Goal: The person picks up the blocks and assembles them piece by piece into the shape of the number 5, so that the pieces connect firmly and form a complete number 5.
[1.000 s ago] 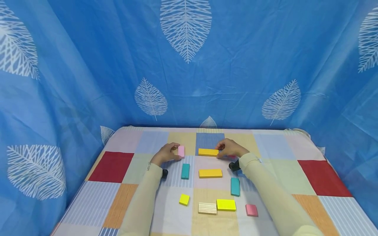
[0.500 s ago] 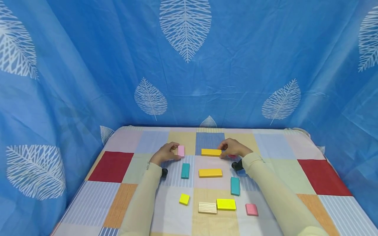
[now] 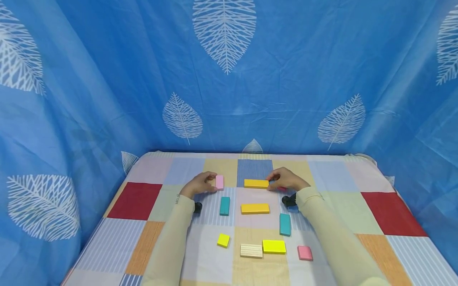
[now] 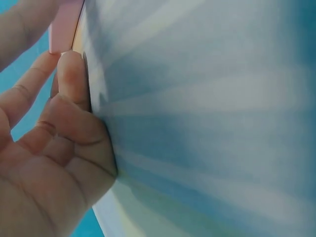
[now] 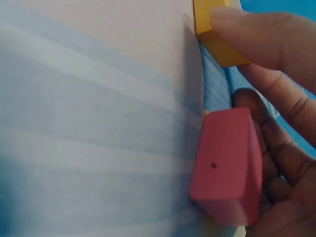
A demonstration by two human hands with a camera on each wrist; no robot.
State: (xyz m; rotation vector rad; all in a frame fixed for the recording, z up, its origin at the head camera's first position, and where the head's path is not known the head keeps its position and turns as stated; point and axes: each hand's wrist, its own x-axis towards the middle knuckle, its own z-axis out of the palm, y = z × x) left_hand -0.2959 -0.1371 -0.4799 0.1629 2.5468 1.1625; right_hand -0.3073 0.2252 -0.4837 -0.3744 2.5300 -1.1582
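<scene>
My left hand (image 3: 201, 184) pinches the light pink block (image 3: 219, 183) between thumb and fingertips, toward the back of the cloth. In the left wrist view a corner of this pink block (image 4: 66, 27) shows at the fingertips, the other fingers curled beneath. My right hand (image 3: 290, 180) holds the right end of a long orange-yellow block (image 3: 256, 184). The right wrist view shows the thumb on that orange-yellow block (image 5: 217, 37). A deep pink block (image 5: 224, 158) lies under the right palm, mostly hidden by the hand in the head view.
Nearer lie another orange-yellow block (image 3: 255, 209), two teal blocks, left (image 3: 224, 206) and right (image 3: 285, 225), a small yellow square (image 3: 223, 240), a striped block (image 3: 251, 250) beside a bright yellow block (image 3: 274, 246), and a pink square (image 3: 305, 253). Blue curtains (image 3: 229, 111) surround the patchwork cloth (image 3: 136, 202).
My right hand has shifted slightly to the right, drawing the orange-yellow block along with it. The left hand keeps its grip on the pink block in nearly the same place.
</scene>
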